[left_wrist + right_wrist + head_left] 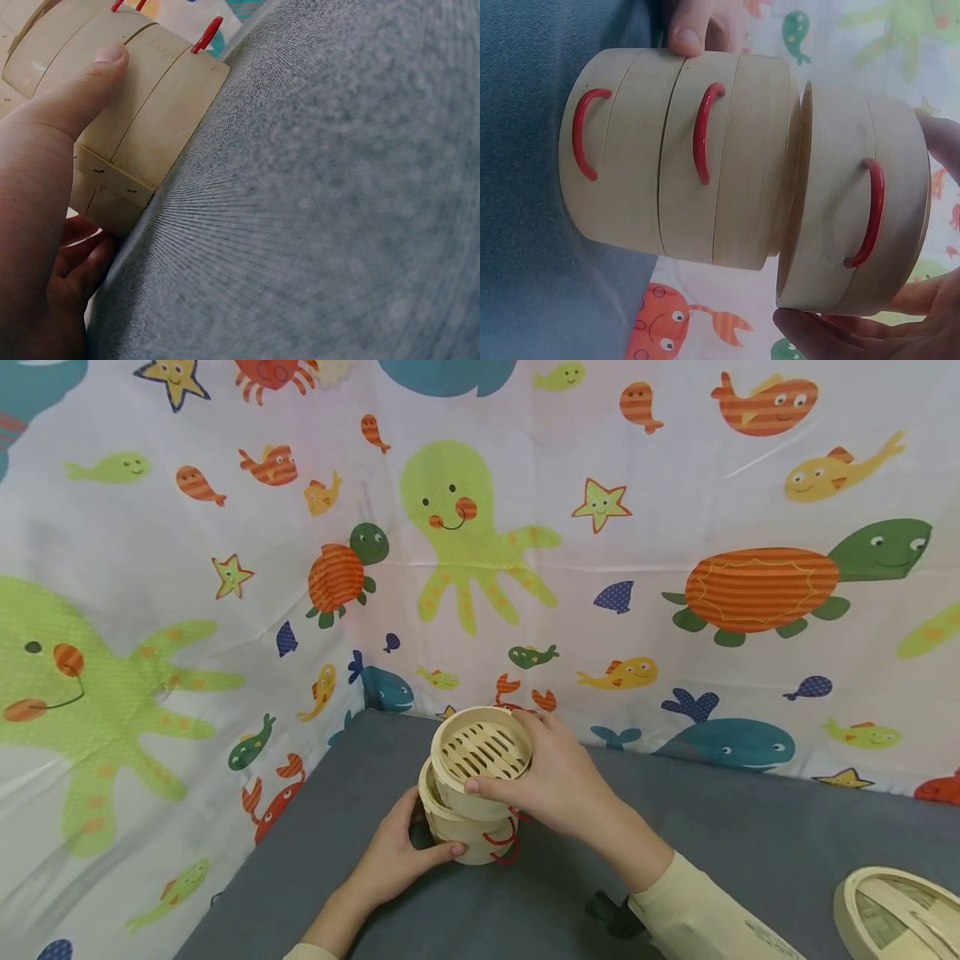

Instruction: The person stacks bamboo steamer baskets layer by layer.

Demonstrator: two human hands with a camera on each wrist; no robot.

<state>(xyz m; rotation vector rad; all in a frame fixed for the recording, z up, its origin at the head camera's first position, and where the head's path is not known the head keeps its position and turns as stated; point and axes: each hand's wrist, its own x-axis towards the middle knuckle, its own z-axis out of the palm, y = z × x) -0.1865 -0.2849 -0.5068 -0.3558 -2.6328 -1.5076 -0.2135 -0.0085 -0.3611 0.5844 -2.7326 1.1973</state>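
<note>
A stack of two bamboo steamer tiers [468,843] with red wire handles stands on the grey table [750,835]. My left hand [423,847] grips its side, thumb [82,90] pressed on the wall of the stack [150,105]. My right hand [525,772] grips a third, top tier [480,752] by its rim; the slatted floor shows inside. In the right wrist view this top tier [855,210] sits tilted and shifted sideways off the lower tiers [682,150], with a narrow gap on one side. My right fingertips [840,334] curl under its edge.
A bamboo lid [900,914] lies at the table's front right corner. A sea-animal printed curtain [525,527] closes off the back and left sides just behind the stack. Bare grey table stretches to the right.
</note>
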